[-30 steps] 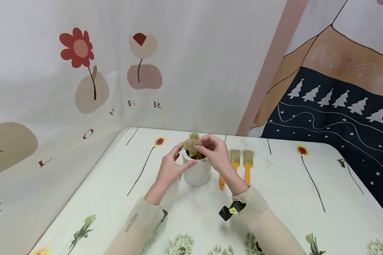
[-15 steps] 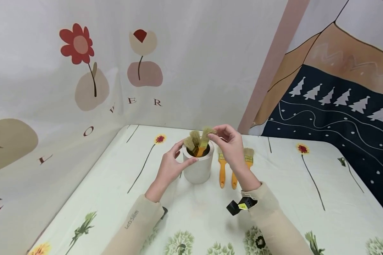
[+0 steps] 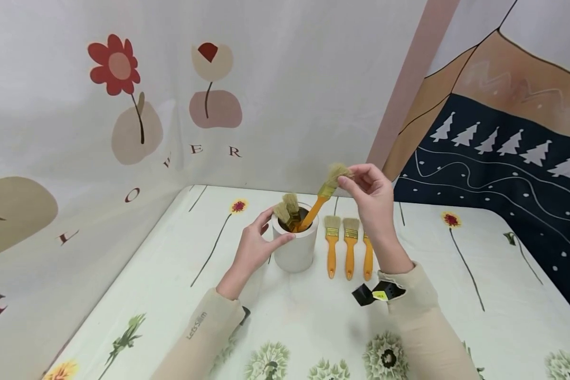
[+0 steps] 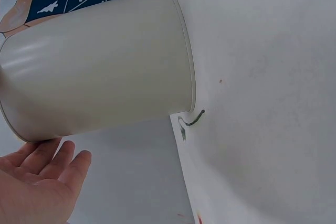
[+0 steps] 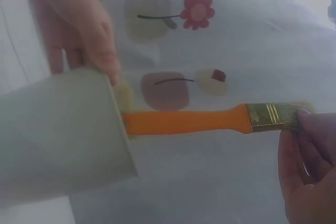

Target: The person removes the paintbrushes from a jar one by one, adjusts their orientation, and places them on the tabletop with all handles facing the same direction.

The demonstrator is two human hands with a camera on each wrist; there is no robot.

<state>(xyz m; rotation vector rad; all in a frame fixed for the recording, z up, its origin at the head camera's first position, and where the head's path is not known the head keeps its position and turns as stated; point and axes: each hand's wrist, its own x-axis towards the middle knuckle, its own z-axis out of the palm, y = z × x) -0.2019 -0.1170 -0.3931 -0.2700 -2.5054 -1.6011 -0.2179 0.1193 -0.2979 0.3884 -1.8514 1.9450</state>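
The right hand [image 3: 372, 198] pinches a paintbrush [image 3: 315, 208] by its bristles, its orange handle slanting from those fingertips down into a white cup [image 3: 294, 256]. The left hand [image 3: 256, 245] holds the cup's rim between fingers and thumb, with two more brushes [image 3: 291, 202] standing just beside them. Three brushes [image 3: 350, 243] lie below the right fingers. Soft bristles could slip from the pinch, dropping the brush; the slanted handle could snag the rim, tipping the cup if the left grip is loose

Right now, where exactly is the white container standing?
In the head view, the white container stands on the table, just left of the three lying brushes, held near its rim by the left grip.
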